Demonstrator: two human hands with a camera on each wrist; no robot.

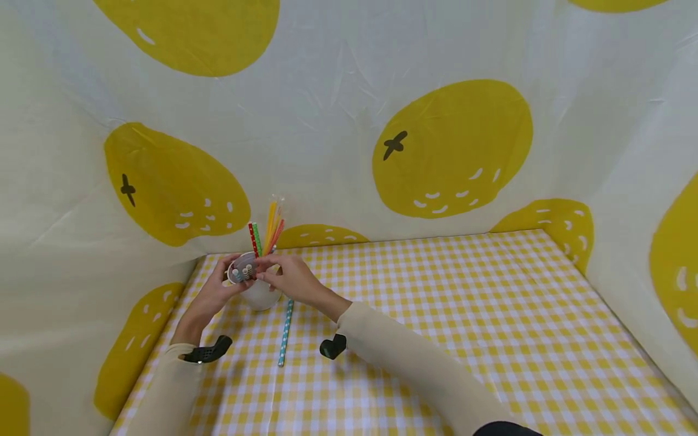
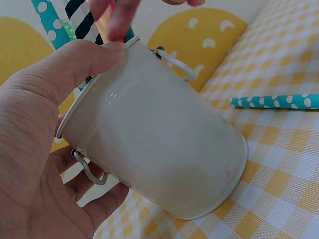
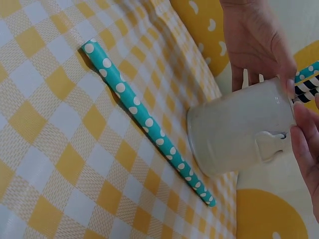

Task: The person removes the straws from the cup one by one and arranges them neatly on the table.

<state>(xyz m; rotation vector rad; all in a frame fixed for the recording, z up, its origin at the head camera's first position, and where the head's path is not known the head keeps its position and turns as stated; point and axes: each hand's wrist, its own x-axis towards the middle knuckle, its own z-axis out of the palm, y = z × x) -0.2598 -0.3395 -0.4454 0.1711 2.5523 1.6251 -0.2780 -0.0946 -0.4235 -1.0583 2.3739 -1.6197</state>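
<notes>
My left hand grips a small white metal bucket with wire-like side handles, thumb at the rim and fingers round the far side. The bucket is tilted. Paper straws stand in it: red and green dotted ones, a black-and-white striped one and a teal dotted one. An orange and pink bundle in clear wrap rises behind them. My right hand is at the rim, fingertips by the straws; whether they pinch one is hidden. A loose teal straw with white dots lies near the bucket.
A yellow-and-white checked cloth covers the table, stretching well to the right of the hands. White sheeting printed with large yellow fruits stands behind the table and at both sides. The bucket is near the table's left back corner.
</notes>
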